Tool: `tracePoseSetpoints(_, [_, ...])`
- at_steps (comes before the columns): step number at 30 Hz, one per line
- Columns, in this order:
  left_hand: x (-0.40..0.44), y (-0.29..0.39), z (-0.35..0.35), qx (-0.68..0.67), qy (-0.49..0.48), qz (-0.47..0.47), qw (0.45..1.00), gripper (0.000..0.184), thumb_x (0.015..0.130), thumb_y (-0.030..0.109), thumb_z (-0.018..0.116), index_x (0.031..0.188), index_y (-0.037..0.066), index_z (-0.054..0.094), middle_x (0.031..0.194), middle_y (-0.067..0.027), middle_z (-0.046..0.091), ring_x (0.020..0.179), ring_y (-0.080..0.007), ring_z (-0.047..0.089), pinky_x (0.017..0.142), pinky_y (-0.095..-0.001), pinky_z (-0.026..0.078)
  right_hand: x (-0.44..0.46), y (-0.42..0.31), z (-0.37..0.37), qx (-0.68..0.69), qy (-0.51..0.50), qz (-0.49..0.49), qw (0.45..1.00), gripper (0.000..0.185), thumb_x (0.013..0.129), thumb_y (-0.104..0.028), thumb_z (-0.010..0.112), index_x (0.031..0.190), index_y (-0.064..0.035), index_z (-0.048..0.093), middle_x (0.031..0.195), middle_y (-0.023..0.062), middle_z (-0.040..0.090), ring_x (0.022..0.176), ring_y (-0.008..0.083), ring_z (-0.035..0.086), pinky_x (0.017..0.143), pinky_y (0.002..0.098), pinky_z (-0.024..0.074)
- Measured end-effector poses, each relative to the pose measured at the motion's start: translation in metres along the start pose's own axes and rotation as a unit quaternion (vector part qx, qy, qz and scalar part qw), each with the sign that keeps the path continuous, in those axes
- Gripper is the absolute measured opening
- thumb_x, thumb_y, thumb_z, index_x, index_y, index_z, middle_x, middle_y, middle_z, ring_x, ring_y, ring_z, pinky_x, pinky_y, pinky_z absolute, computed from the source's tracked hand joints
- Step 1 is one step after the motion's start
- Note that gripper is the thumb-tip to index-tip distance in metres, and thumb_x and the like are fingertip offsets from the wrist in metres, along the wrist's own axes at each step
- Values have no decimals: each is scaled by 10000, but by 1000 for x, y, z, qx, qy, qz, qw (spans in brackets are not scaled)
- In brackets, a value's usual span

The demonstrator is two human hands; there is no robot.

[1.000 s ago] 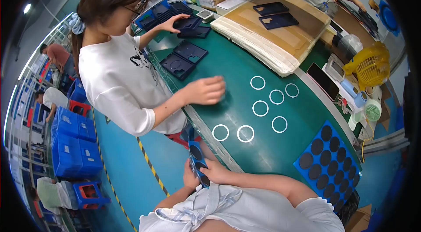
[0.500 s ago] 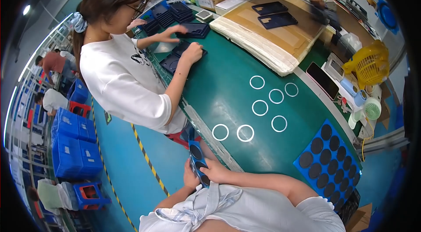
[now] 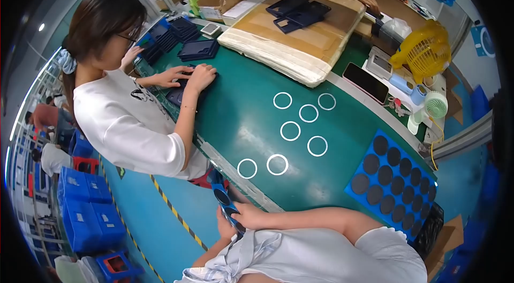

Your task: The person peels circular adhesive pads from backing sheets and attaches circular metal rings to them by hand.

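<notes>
No text, brand or number can be read. White labels [image 3: 104,219] stand on the sides of the stacked blue bins [image 3: 88,235], their print too small to make out. On the floor [image 3: 142,208], between two strips of black-and-yellow striped tape [image 3: 179,216], is a small green sign [image 3: 121,172], too blurred to read.

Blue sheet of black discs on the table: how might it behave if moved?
The blue sheet looks thin and broad, so it may sag if lifted by one corner. Lying flat, it would more likely slide than roll or tip.
</notes>
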State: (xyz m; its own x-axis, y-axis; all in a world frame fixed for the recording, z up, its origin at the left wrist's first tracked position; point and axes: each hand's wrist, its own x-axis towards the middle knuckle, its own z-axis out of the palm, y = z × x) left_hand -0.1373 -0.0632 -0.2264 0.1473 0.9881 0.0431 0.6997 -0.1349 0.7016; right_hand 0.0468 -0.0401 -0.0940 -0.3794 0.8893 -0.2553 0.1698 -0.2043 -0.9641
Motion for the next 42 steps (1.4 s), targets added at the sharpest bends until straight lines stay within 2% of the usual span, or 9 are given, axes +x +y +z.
tracePoseSetpoints(3, [2, 6, -2, -20, 6, 4, 1000, 845, 606, 310, 643, 1236, -6, 177, 1128, -238, 389, 1005, -368, 438, 841, -376, 355, 0, 0, 1, 10, 5, -13, 1000, 199, 788, -121, 468, 966, -33, 459, 850, 164, 563, 789, 310, 541, 689, 364, 411])
tracePoseSetpoints(4, [3, 7, 0, -48, -11, -53, 997, 835, 606, 303, 645, 1234, -4, 188, 1120, -229, 398, 1004, -360, 439, 846, -369, 349, 1, 2, 1, 9, -2, -16, 1000, 236, 779, -113, 468, 999, -30, 447, 871, 194, 553, 818, 343, 527, 704, 385, 404])
tracePoseSetpoints(5, [3, 19, -5, -11, -12, -67, 998, 832, 614, 290, 645, 1239, 0, 179, 1110, -209, 412, 991, -337, 451, 836, -368, 353, 2, 4, 2, 7, -6, -19, 1000, 276, 770, -105, 468, 1032, -26, 435, 892, 223, 544, 846, 375, 513, 720, 407, 397])
tracePoseSetpoints(7, [5, 43, -9, -53, -18, -134, 989, 801, 622, 276, 646, 1228, 8, 195, 1080, -174, 436, 965, -291, 468, 816, -352, 362, 2, 1, 0, -22, -11, 3, 1000, 285, 763, -119, 482, 1010, 17, 439, 904, 238, 535, 859, 379, 508, 726, 407, 394])
tracePoseSetpoints(10, [9, 45, -8, -107, -41, -126, 985, 738, 647, 255, 627, 1216, 21, 218, 1062, -150, 441, 949, -262, 470, 805, -337, 367, 3, 1, 1, -18, -11, -12, 1000, 310, 766, -117, 475, 1032, 33, 425, 938, 243, 524, 898, 374, 494, 749, 404, 386])
tracePoseSetpoints(15, [14, 46, -8, -231, -40, -164, 958, 583, 710, 202, 581, 1184, 56, 275, 1018, -89, 454, 908, -190, 475, 776, -299, 379, -1, -7, -5, 1, -30, 9, 1000, 336, 769, -112, 464, 1069, 29, 411, 980, 242, 514, 925, 366, 488, 772, 390, 383])
tracePoseSetpoints(27, [13, 74, -25, -97, -45, -147, 983, 666, 693, 312, 574, 1210, 56, 241, 1062, -147, 437, 950, -272, 464, 807, -348, 359, -2, -7, -4, 8, -22, -6, 1000, 290, 760, -97, 465, 1024, 18, 432, 919, 242, 531, 875, 373, 504, 733, 398, 390])
tracePoseSetpoints(34, [9, 78, -24, -15, -44, -145, 988, 706, 687, 371, 570, 1220, 55, 234, 1083, -175, 429, 974, -314, 458, 825, -373, 346, -1, -9, -5, 2, -33, 11, 999, 336, 763, -100, 466, 1066, 34, 415, 974, 245, 514, 923, 368, 488, 769, 385, 383])
tracePoseSetpoints(42, [6, 75, -23, -17, -48, -147, 988, 714, 679, 371, 573, 1219, 50, 234, 1084, -178, 427, 979, -319, 454, 826, -375, 346, 4, 1, 1, -1, -31, 1, 1000, 332, 762, -108, 473, 1055, 38, 418, 962, 245, 518, 912, 367, 494, 763, 386, 387])
